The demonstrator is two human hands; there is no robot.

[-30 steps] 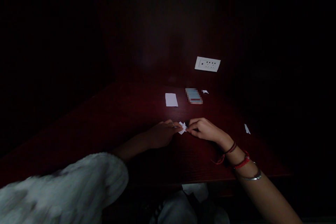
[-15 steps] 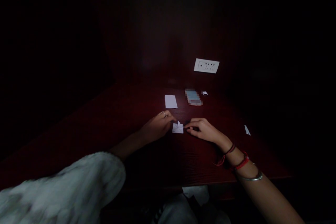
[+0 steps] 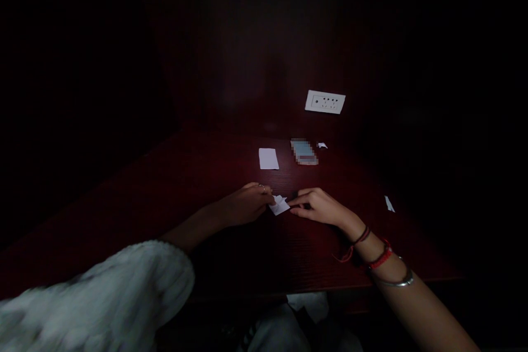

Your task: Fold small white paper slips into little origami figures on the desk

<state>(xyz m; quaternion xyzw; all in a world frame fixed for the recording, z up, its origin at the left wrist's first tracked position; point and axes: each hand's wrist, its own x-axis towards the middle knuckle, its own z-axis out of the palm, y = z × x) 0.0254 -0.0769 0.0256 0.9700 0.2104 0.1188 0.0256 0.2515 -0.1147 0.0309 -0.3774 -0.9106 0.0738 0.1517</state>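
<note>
A small folded piece of white paper (image 3: 280,206) lies on the dark red table between my hands, with creases and a raised flap on top. My left hand (image 3: 247,203), a ring on one finger, is closed on the paper's left side, its thumb over the edge. From the other side my right hand (image 3: 315,205) reaches in, index finger stretched out to the paper's right corner. Its thumb is apart from that finger, and I cannot tell whether the fingertip presses on the paper.
Beyond my hands lies a flat white paper sheet (image 3: 268,159), with a blurred-out phone (image 3: 304,152) beside it. White scraps lie by the phone (image 3: 322,145) and at the right (image 3: 389,204). A socket plate (image 3: 325,102) is on the back wall. The table's front edge (image 3: 330,289) runs below my hands.
The paper moved left and was turned. My left hand let go of it half a second ago, then took hold of its left side again. My right hand stayed nearly in place.
</note>
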